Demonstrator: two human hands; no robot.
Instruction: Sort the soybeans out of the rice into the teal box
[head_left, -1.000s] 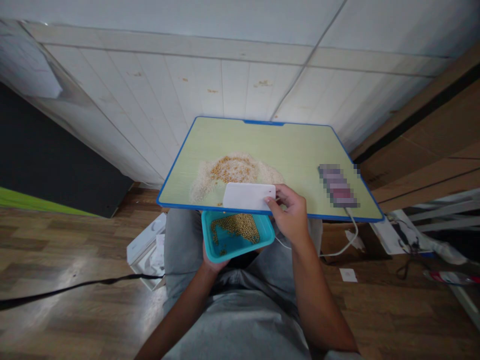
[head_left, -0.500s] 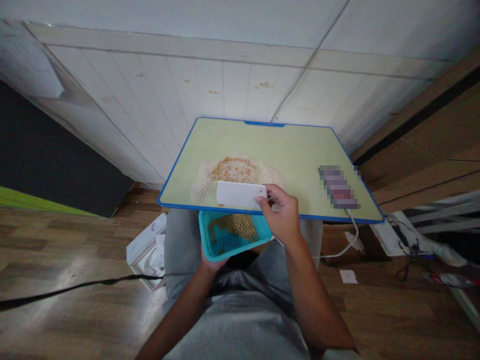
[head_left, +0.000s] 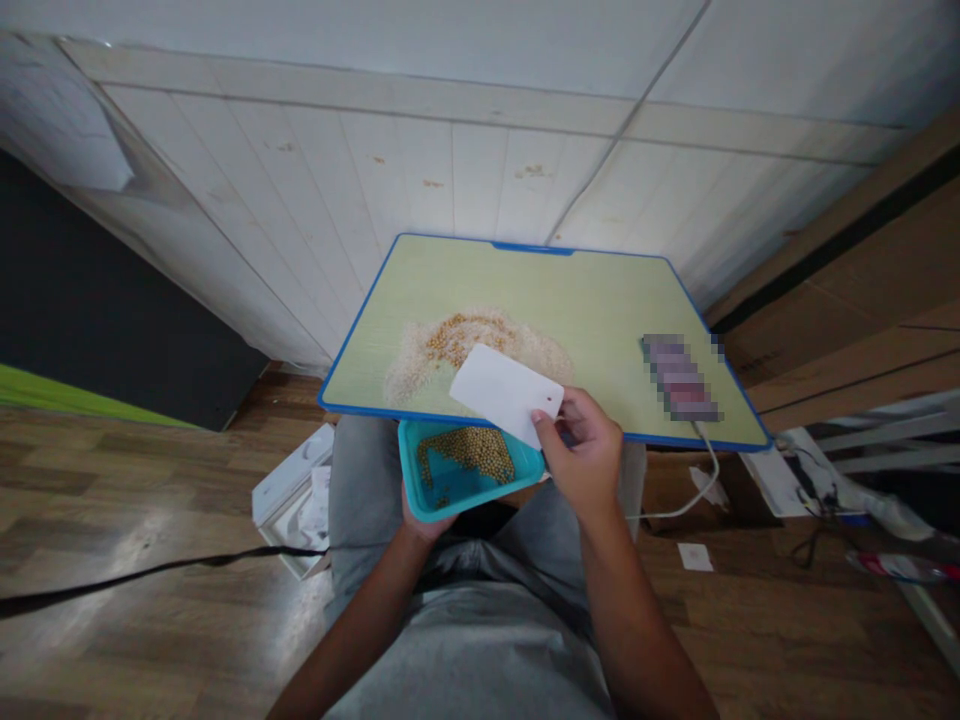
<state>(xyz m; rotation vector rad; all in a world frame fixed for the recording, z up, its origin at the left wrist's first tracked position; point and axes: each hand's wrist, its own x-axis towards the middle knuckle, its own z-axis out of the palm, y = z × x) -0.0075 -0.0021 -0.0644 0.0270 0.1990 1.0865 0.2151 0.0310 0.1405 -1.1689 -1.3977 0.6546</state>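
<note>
My right hand (head_left: 585,445) pinches a flat white card (head_left: 504,388) with a small hole near one corner. The card tilts over the near edge of the table, in front of a heap of pale rice-like grains (head_left: 409,365) mixed with yellow-brown soybeans (head_left: 450,338). Below that edge, my left hand (head_left: 424,520) supports a turquoise plastic tub (head_left: 450,508) from underneath, its fingers mostly hidden. Soybeans (head_left: 480,452) lie along the far side of the tub's floor.
The small table (head_left: 600,300) has a pale green top and blue rim. A pixelated flat object (head_left: 681,378) with a white cable (head_left: 711,475) lies on its right side. An open white box (head_left: 300,510) sits on the floor at left. The wall (head_left: 420,160) stands behind.
My right hand has moved right and toward me. The card has swung from level to slanting, its right end lower, now partly over the tub. The tub has stayed in place.
</note>
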